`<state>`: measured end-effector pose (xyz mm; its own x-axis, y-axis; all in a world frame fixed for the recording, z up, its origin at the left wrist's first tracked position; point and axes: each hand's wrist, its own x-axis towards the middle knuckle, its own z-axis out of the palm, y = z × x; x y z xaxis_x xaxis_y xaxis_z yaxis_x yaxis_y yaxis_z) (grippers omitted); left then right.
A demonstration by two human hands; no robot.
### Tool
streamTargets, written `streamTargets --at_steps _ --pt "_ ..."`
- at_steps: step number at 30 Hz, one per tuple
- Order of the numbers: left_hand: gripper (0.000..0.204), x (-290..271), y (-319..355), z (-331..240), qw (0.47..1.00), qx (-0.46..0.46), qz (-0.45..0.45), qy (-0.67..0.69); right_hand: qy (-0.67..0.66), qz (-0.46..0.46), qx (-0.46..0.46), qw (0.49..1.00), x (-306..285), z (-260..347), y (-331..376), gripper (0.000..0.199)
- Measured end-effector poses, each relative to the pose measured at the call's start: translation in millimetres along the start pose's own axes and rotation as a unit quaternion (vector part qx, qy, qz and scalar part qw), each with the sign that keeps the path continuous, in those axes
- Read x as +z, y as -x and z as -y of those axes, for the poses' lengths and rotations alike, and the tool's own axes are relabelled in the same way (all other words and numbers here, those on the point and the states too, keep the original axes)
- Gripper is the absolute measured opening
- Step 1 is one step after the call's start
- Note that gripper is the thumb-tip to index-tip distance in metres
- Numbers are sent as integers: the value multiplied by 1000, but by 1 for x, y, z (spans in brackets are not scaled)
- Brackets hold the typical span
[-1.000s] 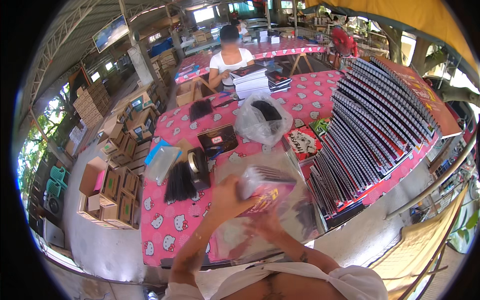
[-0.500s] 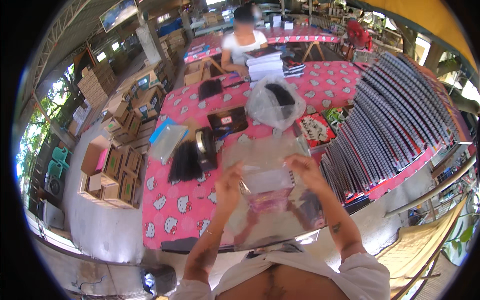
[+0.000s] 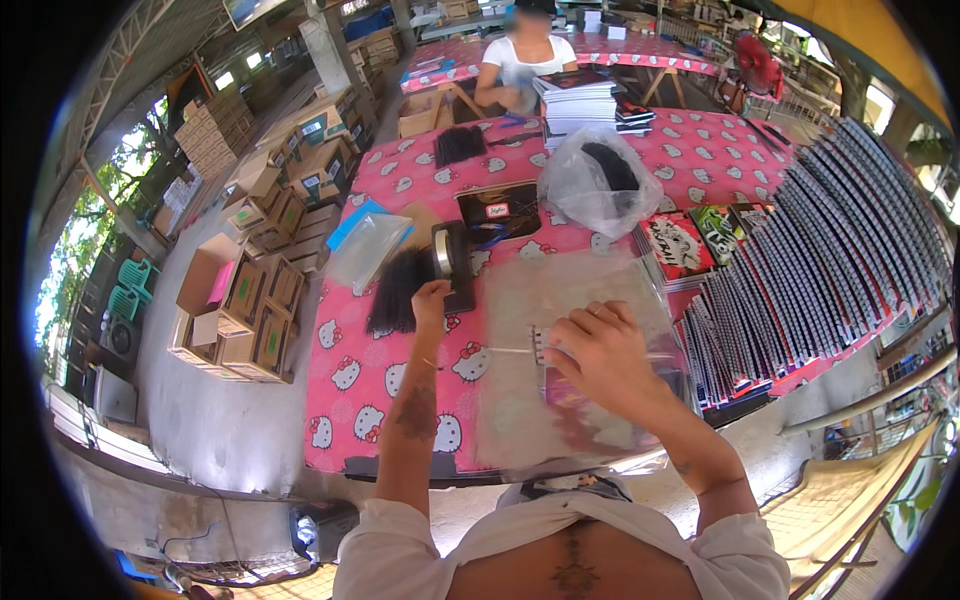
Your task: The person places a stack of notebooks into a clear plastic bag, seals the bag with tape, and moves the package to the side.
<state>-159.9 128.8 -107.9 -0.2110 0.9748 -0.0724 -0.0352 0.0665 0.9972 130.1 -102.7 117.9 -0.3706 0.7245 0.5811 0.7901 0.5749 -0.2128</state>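
My left hand (image 3: 432, 298) is closed in a pinch beside the black tape dispenser (image 3: 458, 287); whatever its fingertips hold is too small to make out. The dispenser carries a roll of tape (image 3: 442, 252). My right hand (image 3: 605, 350) bends over a spiral-bound notebook (image 3: 537, 345) in clear plastic, fingers curled and thumb near the spiral, gripping it. Much of the notebook is hidden beneath this hand. Under it lies a wide, glossy, see-through sheet (image 3: 510, 420) at the table's near edge. A bundle of thin black strips (image 3: 397, 290) lies left of the dispenser.
The table has a pink patterned cover (image 3: 345, 420). Rows of spiral notebooks (image 3: 830, 250) fill its right side. A plastic bag (image 3: 580, 190) of black pieces and a stack of white-edged books (image 3: 578, 105) stand farther back. A person (image 3: 525, 60) sits opposite. Cardboard boxes (image 3: 240, 300) stand left.
My left hand has left the plastic-wrapped notebook and moved up to the tape dispenser. My right hand has turned inward over the notebook. The view has shifted, moving the table contents rightward.
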Motion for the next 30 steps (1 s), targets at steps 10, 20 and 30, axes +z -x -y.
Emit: streamTargets --at_steps 10,20,30 --pt "10 9 58 10 985 -49 -21 164 11 49 71 996 -1 16 3 28" --pt "6 3 90 -88 920 241 91 -297 41 48 84 994 2 21 2 40" --pt "23 64 150 -190 820 336 452 -101 -1 125 92 988 -6 8 -5 43"
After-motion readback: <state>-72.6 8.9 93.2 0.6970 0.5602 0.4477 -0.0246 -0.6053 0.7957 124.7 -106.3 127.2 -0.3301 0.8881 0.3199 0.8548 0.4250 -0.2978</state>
